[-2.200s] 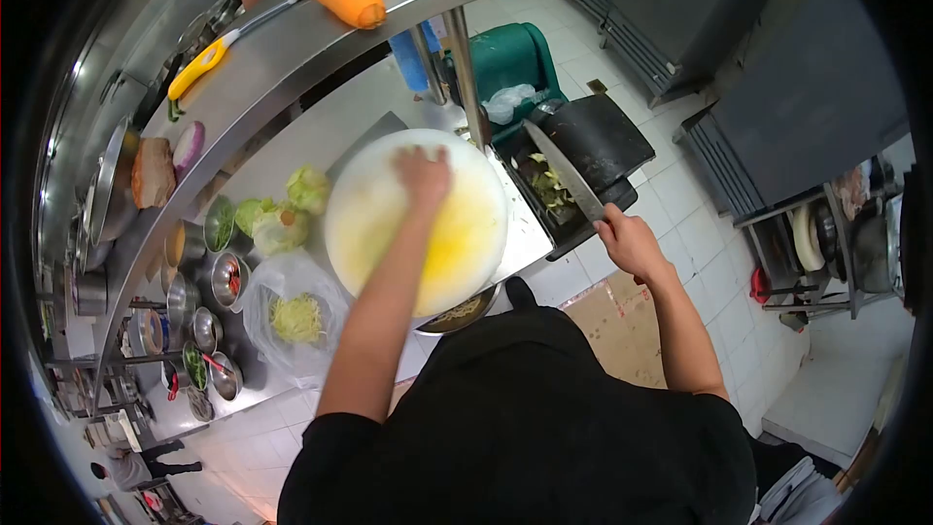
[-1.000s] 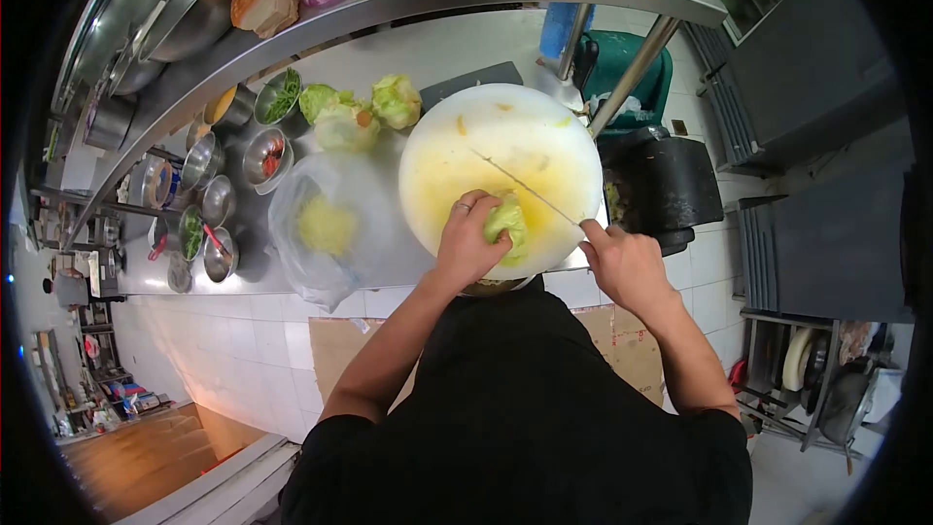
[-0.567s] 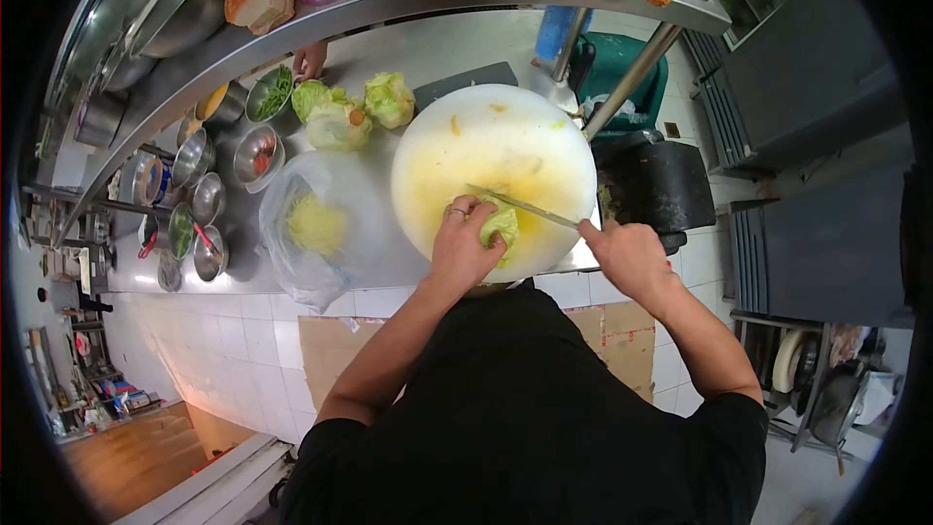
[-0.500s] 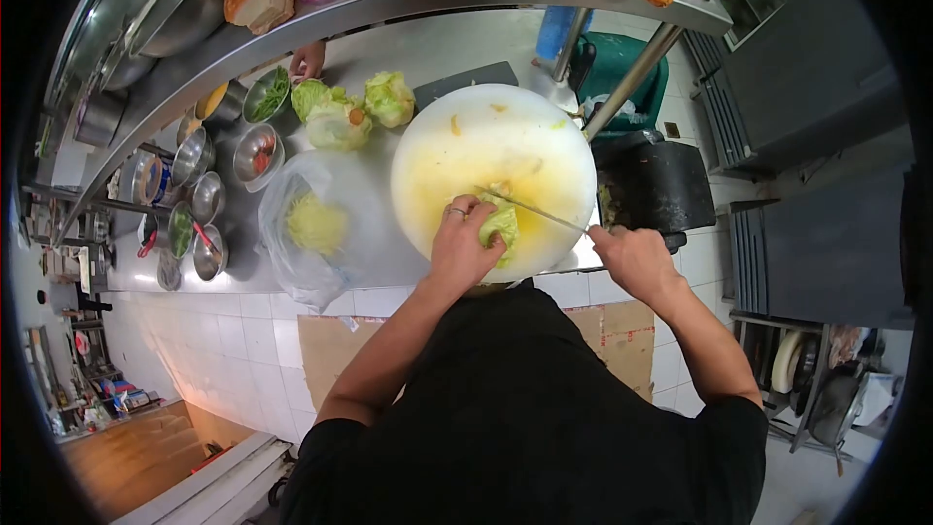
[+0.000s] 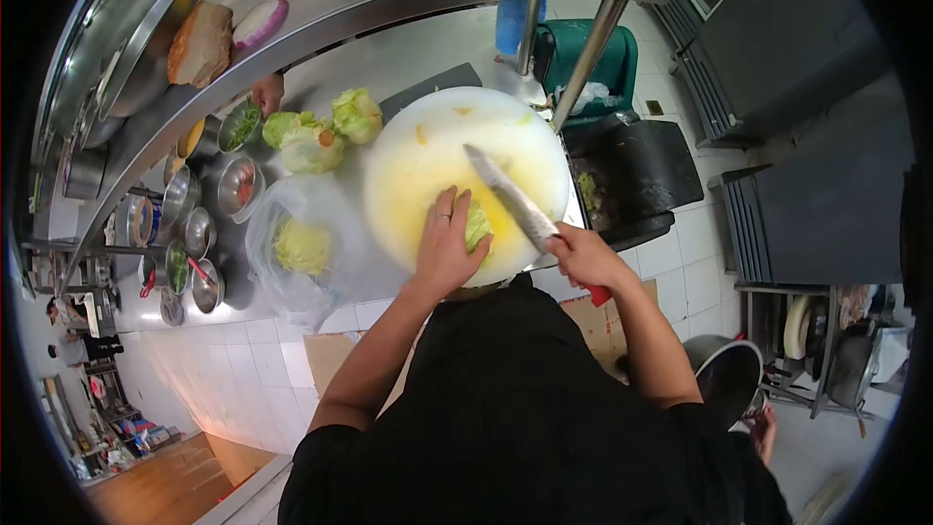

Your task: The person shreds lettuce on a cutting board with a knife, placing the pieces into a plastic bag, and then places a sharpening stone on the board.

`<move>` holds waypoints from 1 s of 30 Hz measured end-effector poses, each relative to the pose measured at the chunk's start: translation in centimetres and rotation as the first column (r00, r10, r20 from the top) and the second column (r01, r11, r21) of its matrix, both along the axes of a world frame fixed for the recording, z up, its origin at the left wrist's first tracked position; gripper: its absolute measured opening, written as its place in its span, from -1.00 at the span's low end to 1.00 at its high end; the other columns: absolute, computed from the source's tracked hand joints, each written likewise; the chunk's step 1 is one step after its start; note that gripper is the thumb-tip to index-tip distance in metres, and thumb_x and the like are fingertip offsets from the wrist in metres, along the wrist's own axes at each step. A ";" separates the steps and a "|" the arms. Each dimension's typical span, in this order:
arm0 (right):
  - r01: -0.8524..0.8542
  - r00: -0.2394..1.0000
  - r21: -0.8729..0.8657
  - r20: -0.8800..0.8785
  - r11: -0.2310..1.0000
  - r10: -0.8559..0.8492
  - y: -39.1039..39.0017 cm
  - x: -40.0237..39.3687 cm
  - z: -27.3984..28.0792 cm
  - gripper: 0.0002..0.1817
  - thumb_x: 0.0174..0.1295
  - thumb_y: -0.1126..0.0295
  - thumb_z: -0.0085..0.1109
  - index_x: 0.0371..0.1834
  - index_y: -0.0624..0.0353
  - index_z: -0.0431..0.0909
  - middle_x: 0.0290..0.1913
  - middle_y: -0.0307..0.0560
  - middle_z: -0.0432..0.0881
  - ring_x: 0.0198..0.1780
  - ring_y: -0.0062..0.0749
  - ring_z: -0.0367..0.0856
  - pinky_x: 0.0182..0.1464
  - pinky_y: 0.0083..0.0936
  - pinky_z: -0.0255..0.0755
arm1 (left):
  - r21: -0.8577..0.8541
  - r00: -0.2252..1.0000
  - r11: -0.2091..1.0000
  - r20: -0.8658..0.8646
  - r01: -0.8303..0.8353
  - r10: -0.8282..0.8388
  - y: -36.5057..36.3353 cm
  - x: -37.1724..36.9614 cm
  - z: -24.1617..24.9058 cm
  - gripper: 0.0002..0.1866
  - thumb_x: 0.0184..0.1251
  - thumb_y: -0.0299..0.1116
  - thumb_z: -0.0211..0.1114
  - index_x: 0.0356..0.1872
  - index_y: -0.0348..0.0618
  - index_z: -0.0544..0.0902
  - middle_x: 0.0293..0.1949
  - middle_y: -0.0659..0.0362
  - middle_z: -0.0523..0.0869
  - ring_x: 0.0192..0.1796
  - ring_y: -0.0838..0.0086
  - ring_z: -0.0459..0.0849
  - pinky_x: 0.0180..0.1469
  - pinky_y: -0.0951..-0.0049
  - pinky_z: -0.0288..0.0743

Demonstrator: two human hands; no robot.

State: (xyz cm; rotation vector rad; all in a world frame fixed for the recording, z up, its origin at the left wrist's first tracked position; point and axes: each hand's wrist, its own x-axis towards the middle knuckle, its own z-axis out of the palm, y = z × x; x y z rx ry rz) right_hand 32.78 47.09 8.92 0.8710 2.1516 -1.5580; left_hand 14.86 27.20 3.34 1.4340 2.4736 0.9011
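The person's left hand (image 5: 449, 243) presses on a lettuce piece (image 5: 476, 224) at the near side of the round cutting board (image 5: 398, 151), while the right hand (image 5: 591, 262) grips the red-handled knife (image 5: 515, 202), its blade angled over the board. Left of the board sits a plastic bag of shredded vegetable (image 5: 302, 245); beyond that bag, left of the board's far side, are lettuce heads (image 5: 316, 144).

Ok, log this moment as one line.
left hand: on lettuce piece | right hand: holding knife, blade over board | board: round, white, yellow-stained | plastic bag: left of board
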 end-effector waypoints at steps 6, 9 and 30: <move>0.239 0.970 0.140 0.021 0.961 -0.244 3.7 6.2 1.5 -0.75 0.55 0.25 0.13 0.03 0.22 0.57 -0.53 0.00 0.65 -0.57 -0.25 0.67 -0.44 -0.21 0.59 | 0.034 0.993 0.992 0.029 -0.117 0.116 1.2 1.4 0.5 -0.11 0.28 -0.19 0.47 0.56 -0.35 0.28 0.50 -0.36 0.30 0.50 -0.31 0.32 0.56 -0.14 0.22; 0.033 0.999 0.762 -0.037 0.647 -0.007 1.7 6.1 2.2 -0.77 0.53 0.25 0.11 -0.03 0.21 0.54 -0.42 0.20 0.74 -0.40 0.14 0.76 -0.26 0.06 0.63 | 0.124 0.982 0.980 -0.090 -0.153 0.165 1.2 1.4 2.4 -0.28 0.28 -0.30 0.45 0.43 -0.34 0.42 0.40 -0.34 0.40 0.41 -0.25 0.41 0.48 -0.12 0.29; -0.357 0.915 0.746 0.156 0.562 0.373 -6.3 0.1 2.6 -0.85 0.47 0.37 0.10 -0.13 0.25 0.46 -0.52 0.16 0.72 -0.42 0.09 0.79 -0.32 -0.07 0.67 | 0.409 0.974 0.910 -0.224 0.059 0.037 1.7 -1.6 -1.0 -0.81 0.15 -0.62 0.37 -0.21 -0.20 0.67 -0.18 0.01 0.64 -0.11 0.05 0.62 -0.05 0.14 0.54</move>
